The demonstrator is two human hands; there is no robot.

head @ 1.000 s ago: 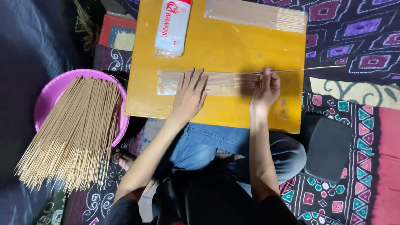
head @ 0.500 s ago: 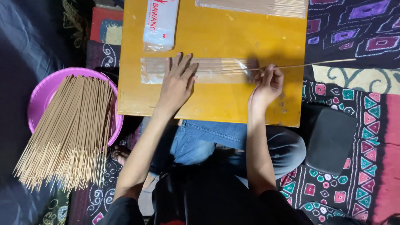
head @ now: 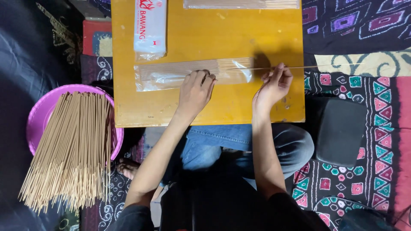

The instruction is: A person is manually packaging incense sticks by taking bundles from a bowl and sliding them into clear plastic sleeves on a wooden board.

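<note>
A clear plastic sleeve (head: 167, 77) filled with thin incense sticks lies across the yellow board (head: 222, 34) on my lap. My left hand (head: 196, 90) presses down on the sleeve's middle, fingers curled on the plastic. My right hand (head: 274, 85) is at the sleeve's open right end and pinches a single thin stick (head: 325, 66) that runs from the sleeve mouth out past the board's right edge.
A pink basin (head: 40, 113) at the left holds a big heap of loose incense sticks (head: 72, 149). A white printed packet (head: 150, 28) and another filled sleeve (head: 239, 4) lie at the board's far side. A dark cushion (head: 340, 132) sits on the patterned cloth at right.
My left hand went from flat with spread fingers to curled on the sleeve. My right hand took a single stick at the sleeve's open end; the stick now reaches farther right.
</note>
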